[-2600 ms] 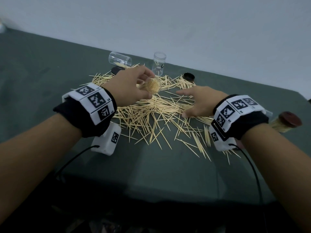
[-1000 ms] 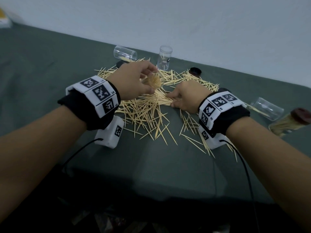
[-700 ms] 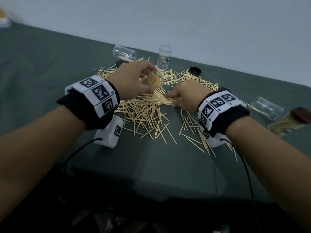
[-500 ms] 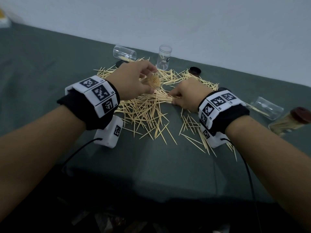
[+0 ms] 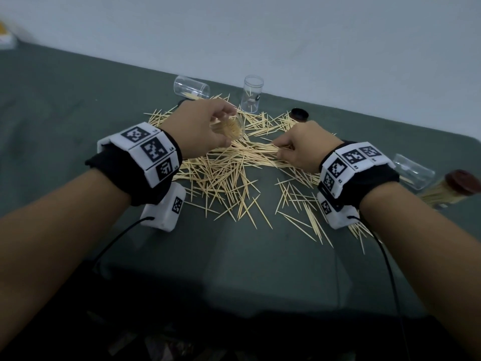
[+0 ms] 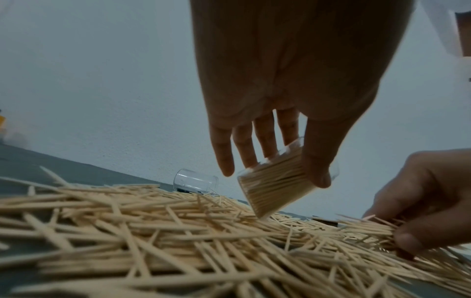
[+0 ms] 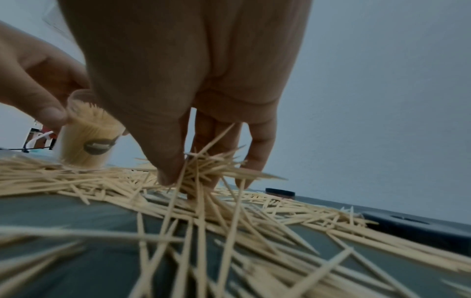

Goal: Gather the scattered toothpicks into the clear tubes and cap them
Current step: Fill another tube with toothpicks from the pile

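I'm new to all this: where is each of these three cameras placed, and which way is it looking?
Head: worn on the head, looking forward and down at the green table; both forearms, left hand and right hand show.
Left wrist: under the left wrist, looking along the fingers at the filled tube they hold; the right hand shows too.
Right wrist: under the right wrist, looking along the fingers pinching a toothpick bunch.
Shared: both wrist views show the filled tube and the scattered toothpicks.
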A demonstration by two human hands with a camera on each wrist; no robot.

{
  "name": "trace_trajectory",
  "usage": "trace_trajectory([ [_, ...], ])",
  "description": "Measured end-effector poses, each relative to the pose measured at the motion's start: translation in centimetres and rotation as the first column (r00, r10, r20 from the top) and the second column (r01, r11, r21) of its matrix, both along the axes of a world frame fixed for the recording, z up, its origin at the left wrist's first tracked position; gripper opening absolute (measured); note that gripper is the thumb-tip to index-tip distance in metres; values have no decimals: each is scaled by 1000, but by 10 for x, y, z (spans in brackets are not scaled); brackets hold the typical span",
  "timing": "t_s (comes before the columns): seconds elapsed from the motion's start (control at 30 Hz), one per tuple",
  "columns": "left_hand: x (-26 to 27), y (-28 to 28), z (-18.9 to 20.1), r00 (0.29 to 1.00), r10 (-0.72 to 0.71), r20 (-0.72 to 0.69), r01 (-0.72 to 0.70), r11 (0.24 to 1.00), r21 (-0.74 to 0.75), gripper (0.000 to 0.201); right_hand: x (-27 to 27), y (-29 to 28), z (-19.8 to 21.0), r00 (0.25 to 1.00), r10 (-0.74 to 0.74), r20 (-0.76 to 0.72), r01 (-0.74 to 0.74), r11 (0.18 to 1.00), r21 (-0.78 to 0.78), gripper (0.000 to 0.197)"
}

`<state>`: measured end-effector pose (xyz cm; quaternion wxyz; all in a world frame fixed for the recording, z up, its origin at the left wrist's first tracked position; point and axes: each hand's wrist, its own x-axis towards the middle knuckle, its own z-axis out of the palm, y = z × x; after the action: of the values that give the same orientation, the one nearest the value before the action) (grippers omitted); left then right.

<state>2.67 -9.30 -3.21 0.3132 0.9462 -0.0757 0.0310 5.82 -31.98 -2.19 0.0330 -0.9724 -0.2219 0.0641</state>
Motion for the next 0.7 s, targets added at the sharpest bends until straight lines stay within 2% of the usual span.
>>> trace_trajectory([
  [0.23,3,5,-2,999,40,12,-40,998,52,62,0,-6,11,999,-18,36,15,997,75,22],
  [0.47,3,6,0,998,58,15,-59,994,92,62,-1,-2,22,997,24,68,-31,995,96,22],
  [0.7,-1,1,1,1000,17,17,-18,993,113,55,-3,9,24,991,88,97,-94,994,61,22],
])
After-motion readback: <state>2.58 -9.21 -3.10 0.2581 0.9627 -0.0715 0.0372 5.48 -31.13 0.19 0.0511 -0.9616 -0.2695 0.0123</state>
